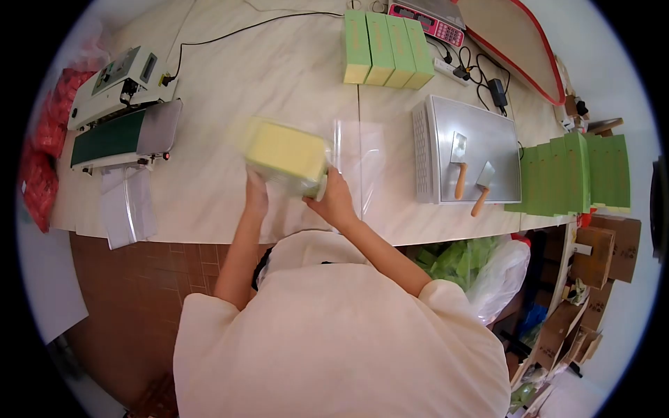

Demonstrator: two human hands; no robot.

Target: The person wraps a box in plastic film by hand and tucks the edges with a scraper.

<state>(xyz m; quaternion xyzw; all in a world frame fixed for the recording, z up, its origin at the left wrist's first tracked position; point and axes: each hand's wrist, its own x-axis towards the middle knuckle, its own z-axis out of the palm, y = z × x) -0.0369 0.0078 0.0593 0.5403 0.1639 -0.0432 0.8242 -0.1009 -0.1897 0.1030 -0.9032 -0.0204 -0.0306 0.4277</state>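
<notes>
A box with a yellow face and green sides [284, 148] is held up over the table in front of me, blurred by motion. Clear film seems to surround it, though the blur hides how far. My left hand [256, 194] grips its lower left side, and my right hand [336, 200] is closed around its lower right corner. Some fingers of both hands are hidden by the box. Just right of the box, clear plastic bags [371, 150] lie flat on the marble-patterned table [244, 76].
A belt sealing machine [115, 87] stands at left, with clear bags [127, 202] over the table edge. At right is a metal hot plate [488, 118] bearing two wooden-handled scrapers [460, 180]. Green boxes stand at the back [387, 52] and far right [557, 174], near a scale [432, 24].
</notes>
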